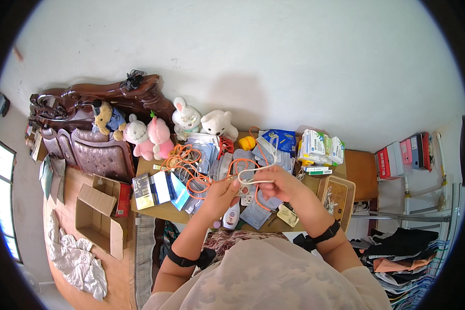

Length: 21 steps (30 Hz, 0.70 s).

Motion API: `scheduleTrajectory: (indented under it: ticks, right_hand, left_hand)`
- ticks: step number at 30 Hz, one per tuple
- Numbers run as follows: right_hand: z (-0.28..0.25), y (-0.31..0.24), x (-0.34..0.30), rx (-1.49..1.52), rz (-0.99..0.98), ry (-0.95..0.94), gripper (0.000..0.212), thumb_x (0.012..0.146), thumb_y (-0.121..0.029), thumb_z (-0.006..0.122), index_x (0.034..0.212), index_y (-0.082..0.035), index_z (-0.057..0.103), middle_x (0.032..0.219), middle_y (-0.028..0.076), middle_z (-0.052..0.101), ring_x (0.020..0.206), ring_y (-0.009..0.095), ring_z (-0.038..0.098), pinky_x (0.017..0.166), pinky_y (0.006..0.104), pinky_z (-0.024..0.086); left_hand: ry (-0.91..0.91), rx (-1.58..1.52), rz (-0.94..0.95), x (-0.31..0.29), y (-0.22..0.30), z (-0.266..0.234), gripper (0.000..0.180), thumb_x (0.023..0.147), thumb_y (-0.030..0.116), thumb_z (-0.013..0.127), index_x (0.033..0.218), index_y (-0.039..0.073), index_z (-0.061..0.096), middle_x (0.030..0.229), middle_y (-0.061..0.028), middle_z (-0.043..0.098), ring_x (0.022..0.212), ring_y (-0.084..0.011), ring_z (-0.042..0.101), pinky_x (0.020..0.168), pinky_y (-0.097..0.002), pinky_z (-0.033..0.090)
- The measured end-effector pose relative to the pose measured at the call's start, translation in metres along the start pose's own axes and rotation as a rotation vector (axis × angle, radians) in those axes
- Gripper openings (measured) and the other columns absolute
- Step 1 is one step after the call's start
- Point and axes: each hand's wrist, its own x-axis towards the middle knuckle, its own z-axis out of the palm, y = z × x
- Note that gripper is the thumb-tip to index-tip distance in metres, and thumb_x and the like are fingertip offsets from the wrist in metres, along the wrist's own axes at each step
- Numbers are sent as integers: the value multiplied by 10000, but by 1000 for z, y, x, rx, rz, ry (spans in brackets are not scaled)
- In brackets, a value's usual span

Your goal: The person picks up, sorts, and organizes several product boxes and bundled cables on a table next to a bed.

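A white cable (257,169) is looped between my two hands above the cluttered table. My right hand (282,184) is closed, pinching the cable near its loop. On the other side, my left hand (222,196) has its fingers curled closed at the cable's left end, with an orange cable (196,180) running close by. The orange cable lies in tangled loops to the left and continues behind my hands. Below them, a white bottle (231,216) rests near the table's front edge. Grey flat packets (254,214) lie under and around the hands.
Plush toys (186,118) sit along the back left. White-and-green packs (315,146) stand at the back right, above a tan basket (349,206). A yellow object (247,143) lies near the wall. An open cardboard box (94,230) stands left; clothes (405,253) hang right.
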Motion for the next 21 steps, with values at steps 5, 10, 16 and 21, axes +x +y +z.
scheduleTrajectory:
  ticks: [5,10,16,21]
  right_hand:
    - [-19,25,7,616,89,204,190,871,-248,572,779,-83,595,517,-37,474,431,89,418,446,270,380]
    - [3,-1,0,-358,-851,657,170,835,-173,610,963,-63,587,686,19,531,652,144,552,607,281,464]
    - [29,7,14,-985,-923,166,279,815,-177,652,1053,-45,591,815,81,596,643,158,553,635,248,461]
    - [-24,8,10,-543,-503,524,244,901,-276,557,1002,-54,573,619,-18,482,544,107,475,484,243,372]
  left_hand:
    - [21,151,243,9,-18,2,355,942,339,484,884,11,607,603,4,468,567,-111,429,525,-293,371]
    - [230,500,87,8,5,-3,376,923,378,515,895,14,607,625,-42,526,595,-135,469,543,-315,395]
    - [182,154,175,6,2,4,418,932,404,495,872,2,595,674,-29,524,619,-109,475,556,-279,395]
    - [26,38,152,-1,10,-9,459,951,417,442,709,27,453,639,23,400,610,-88,371,592,-245,366]
